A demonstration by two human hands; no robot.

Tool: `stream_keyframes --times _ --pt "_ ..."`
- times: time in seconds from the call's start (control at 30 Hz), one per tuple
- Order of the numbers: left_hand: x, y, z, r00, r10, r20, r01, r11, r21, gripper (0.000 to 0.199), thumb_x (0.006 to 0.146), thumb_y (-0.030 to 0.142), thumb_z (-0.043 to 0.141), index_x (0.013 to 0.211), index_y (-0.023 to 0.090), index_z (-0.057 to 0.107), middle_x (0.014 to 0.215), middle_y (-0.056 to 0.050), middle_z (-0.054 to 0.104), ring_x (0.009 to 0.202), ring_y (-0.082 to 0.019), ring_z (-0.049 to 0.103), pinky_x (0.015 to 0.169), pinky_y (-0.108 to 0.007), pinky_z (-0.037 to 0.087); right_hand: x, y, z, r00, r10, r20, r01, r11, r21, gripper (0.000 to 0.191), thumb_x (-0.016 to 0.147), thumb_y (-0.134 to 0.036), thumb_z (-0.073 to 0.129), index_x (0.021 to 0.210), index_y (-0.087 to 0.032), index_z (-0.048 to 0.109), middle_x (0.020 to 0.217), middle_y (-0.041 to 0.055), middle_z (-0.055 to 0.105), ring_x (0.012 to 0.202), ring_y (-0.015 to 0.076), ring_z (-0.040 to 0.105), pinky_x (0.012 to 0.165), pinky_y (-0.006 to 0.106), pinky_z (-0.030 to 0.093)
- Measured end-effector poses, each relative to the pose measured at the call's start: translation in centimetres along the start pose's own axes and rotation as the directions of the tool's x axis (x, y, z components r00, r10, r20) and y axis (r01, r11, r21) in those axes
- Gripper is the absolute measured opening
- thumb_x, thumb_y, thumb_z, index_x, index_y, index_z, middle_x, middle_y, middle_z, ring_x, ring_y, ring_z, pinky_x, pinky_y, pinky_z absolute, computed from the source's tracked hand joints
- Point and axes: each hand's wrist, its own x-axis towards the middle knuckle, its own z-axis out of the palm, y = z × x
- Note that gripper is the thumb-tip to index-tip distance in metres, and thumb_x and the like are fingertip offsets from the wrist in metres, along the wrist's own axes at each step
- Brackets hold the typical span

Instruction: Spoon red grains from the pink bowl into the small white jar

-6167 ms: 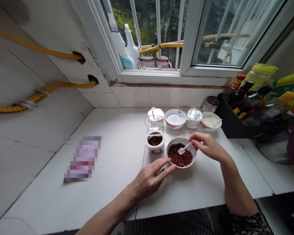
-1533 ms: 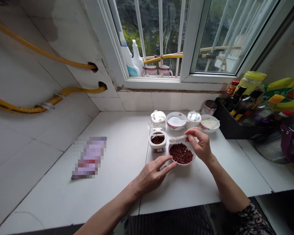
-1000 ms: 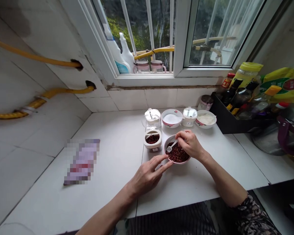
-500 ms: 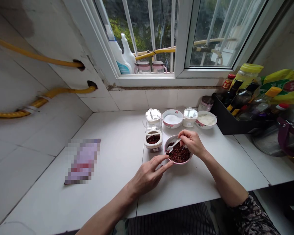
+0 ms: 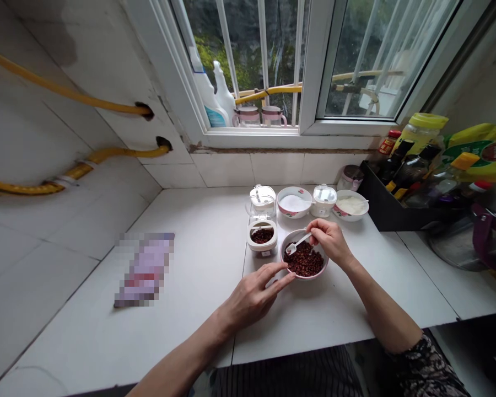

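Looking forward and down from the person's head, from above the near edge of the white counter (image 5: 182, 309). Facing the window (image 5: 308, 118) at the top, while framing the bowl (image 5: 312, 277) below and right of the middle. Sitting near enough for showing the left hand (image 5: 256, 292) and right hand (image 5: 330, 240) whole, yet taking in a yellow pipe (image 5: 70, 92) leftward and a black tray (image 5: 391, 214) rightward.

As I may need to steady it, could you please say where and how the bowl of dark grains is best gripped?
I'd pinch the bowl by its near-left rim, from the near left. It stands upright, and its round rim offers an edge; the left hand touches there. The jar crowds the far left; the right hand, holding the spoon, covers the far right.
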Motion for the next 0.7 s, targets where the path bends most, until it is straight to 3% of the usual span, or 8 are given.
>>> stream_keyframes --times 0.13,0.47,0.6,0.7 --pt "0.0 -0.1 0.1 1.0 0.012 -0.006 -0.012 1.0 -0.003 0.044 0.091 0.0 0.044 0.129 0.017 0.058 0.125 -0.014 0.058 0.109 -0.021 0.062 0.079 -0.032 0.063 0.0 -0.1 0.0 1.0 0.008 -0.01 -0.008 1.0 -0.004 0.015 0.071 -0.027 0.049 0.068 -0.019 0.062 0.05 -0.0028 0.058 0.049 0.0124 0.051 0.054 0.025 0.042" --pt "0.0 -0.1 0.1 1.0 0.011 -0.01 -0.011 1.0 0.005 0.041 0.091 0.0 0.044 0.127 0.015 0.059 0.125 -0.015 0.057 0.109 -0.021 0.062 0.078 -0.032 0.063 0.6 -0.5 -0.5 0.996 0.088 -0.006 -0.083 0.963 0.256 0.015 0.068 -0.032 0.06 0.07 -0.018 0.064 0.05 -0.002 0.061 0.049 0.0116 0.052 0.055 0.026 0.045" --pt "0.0 0.0 0.2 1.0 0.007 -0.016 -0.007 1.0 0.012 0.041 0.091 0.0 0.044 0.126 0.016 0.059 0.124 -0.015 0.058 0.108 -0.02 0.062 0.079 -0.032 0.063 0.1 -1.4 0.4 0.998 0.026 -0.061 -0.008 0.962 0.274 0.024 0.076 -0.04 0.064 0.083 -0.017 0.065 0.064 0.0022 0.069 0.057 0.0136 0.06 0.062 0.028 0.05" --pt "0.1 0.0 0.2 1.0 0.013 -0.023 -0.012 1.0 0.021 0.042 0.091 0.0 0.043 0.127 0.016 0.058 0.123 -0.015 0.059 0.108 -0.02 0.063 0.079 -0.032 0.063 -0.7 -1.9 1.9 0.987 -0.123 -0.102 0.14 0.975 0.173 0.024 0.087 -0.041 0.058 0.091 -0.018 0.065 0.073 0.0046 0.073 0.063 0.0158 0.065 0.067 0.031 0.052"
